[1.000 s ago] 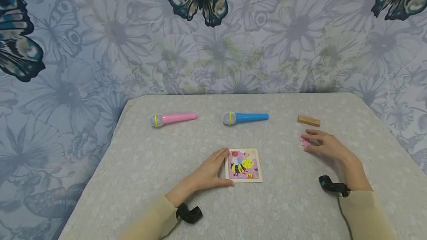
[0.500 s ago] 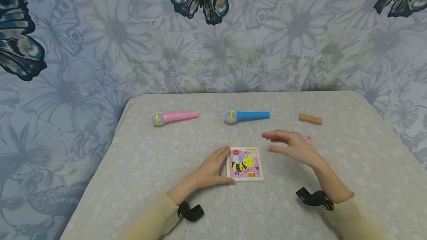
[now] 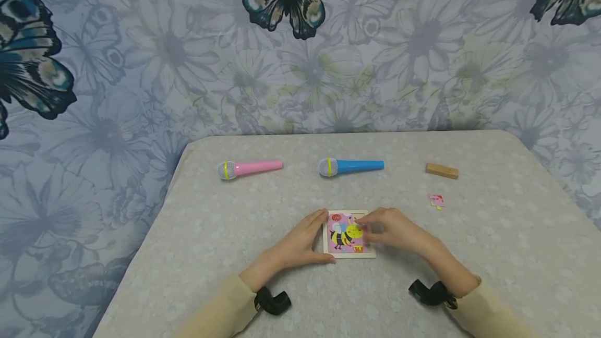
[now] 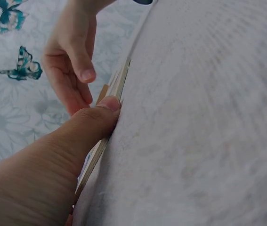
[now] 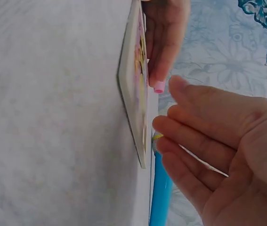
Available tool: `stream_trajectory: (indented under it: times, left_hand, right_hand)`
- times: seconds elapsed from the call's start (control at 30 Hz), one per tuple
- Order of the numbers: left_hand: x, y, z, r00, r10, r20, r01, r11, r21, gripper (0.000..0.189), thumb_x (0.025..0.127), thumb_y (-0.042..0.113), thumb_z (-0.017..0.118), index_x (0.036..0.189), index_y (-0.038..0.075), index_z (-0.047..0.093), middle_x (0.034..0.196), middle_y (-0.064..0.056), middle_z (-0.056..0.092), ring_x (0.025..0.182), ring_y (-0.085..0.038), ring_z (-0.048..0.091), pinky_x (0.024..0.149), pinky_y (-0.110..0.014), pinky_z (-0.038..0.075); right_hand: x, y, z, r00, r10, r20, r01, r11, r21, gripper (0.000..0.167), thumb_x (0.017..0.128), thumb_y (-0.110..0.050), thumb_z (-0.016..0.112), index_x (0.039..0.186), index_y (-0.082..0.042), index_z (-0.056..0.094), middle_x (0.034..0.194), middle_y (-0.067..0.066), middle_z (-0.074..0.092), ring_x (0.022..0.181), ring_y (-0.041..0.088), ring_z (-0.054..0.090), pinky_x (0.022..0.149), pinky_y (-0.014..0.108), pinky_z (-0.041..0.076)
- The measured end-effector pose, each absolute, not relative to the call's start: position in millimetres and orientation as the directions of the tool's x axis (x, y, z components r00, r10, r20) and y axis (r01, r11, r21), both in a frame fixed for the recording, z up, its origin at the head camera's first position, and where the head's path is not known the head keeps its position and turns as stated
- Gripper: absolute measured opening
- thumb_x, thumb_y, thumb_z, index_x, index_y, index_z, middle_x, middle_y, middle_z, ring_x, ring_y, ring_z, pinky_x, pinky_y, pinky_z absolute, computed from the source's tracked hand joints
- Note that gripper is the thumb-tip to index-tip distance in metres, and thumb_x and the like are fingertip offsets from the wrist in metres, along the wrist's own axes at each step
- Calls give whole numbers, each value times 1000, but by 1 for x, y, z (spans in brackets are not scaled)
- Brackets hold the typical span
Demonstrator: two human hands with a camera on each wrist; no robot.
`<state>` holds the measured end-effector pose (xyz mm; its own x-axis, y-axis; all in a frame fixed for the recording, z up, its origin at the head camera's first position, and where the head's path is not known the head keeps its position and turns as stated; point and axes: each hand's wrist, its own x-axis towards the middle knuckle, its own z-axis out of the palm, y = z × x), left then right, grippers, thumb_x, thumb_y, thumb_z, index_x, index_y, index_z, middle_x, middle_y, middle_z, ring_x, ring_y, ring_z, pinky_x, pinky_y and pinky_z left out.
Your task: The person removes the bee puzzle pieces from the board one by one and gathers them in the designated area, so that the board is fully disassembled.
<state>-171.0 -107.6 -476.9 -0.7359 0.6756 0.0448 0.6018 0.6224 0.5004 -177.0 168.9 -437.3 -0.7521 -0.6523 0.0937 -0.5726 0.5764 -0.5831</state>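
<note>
Puzzle with bee picture lies flat mid-tabletop, well in from the left and right edges. Left hand grips the frame: thumb on its near edge, fingers at its far left corner. Right hand reaches over the frame's right edge, grip part-way spread, nothing seen in it; contact with the picture cannot be told. Loose pink puzzle bits, number unclear, lie toward the tabletop's right edge, just nearer than the wooden block. Judgement: step looks like adjusting pieces. Best to brace the frame firmly, press straight down with fingertips, and nudge gently toward the frame's corner so neighbouring pieces do not lift.
</note>
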Motion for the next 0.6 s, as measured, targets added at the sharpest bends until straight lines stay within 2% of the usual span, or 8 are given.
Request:
stream_trajectory:
  times: [0.13,0.3,0.43,0.6]
  left_hand:
    - [-173,-109,-478,-738,673,39,596,624,505,105,77,57,69,149,0,19,154,-13,20,140,-23,18,112,-36,20]
    - [-176,-110,-479,-736,676,26,593,626,507,105,77,59,68,149,0,18,154,-12,19,141,-22,17,112,-36,19]
    - [-179,-111,-480,-736,676,23,594,629,501,105,77,59,68,150,1,18,155,-11,18,141,-21,16,112,-34,19]
    - [-183,-113,-480,-734,678,31,599,626,499,105,77,59,69,149,1,19,154,-11,19,140,-22,17,112,-35,20]
  right_hand:
    - [-176,165,-441,-743,-663,91,-604,606,-518,33,82,-15,74,112,-2,69,105,6,68,98,23,60,84,44,49]
    - [-175,159,-443,-773,-627,93,-594,666,-451,36,80,-14,76,111,1,68,107,9,67,102,28,59,88,46,48]
    - [-175,156,-442,-795,-600,92,-575,696,-429,32,79,-13,76,108,-1,69,105,8,66,102,28,59,89,47,48]
    - [-177,155,-443,-793,-601,100,-580,693,-429,30,80,-13,76,107,-3,69,104,7,66,102,28,58,89,47,48]
